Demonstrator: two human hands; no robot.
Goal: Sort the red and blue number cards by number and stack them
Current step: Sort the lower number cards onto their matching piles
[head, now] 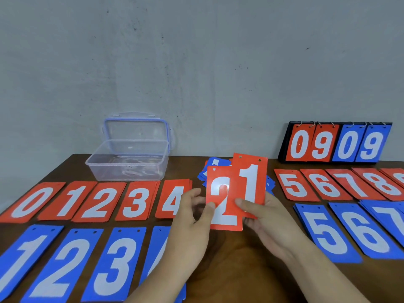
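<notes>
Two red cards are held up above the middle of the brown table (pixel 236 263). The red 2 card (pixel 219 221) is gripped by the left hand (pixel 192 217), with the thumb pressed on its left edge and the fingers curled behind it. The red 1 card (pixel 251 182) is gripped by the right hand (pixel 266 217), with the thumb laid across its lower part. This card is held a little higher and is partly covered by the red 2 card. Behind both cards a loose heap of blue cards (pixel 209 167) is seen on the table, mostly hidden.

On the left, a left red row (pixel 105 202) showing 0, 1, 2, 3 and 4 is laid out. Nearer the person, a left blue row (pixel 72 263) showing 1, 2 and 3 is laid, with a fourth pile largely hidden by the left forearm. On the right, a right red row (pixel 328 184) showing 5, 6, 7 and 8 is set out, and below it a right blue row (pixel 328 235) showing 5, 6 and 7.

A clear plastic box (pixel 129 169), its lid raised, is placed at the far edge by the wall. A flip stand (pixel 337 142) showing 0 9 0 9 is stood at the far right.
</notes>
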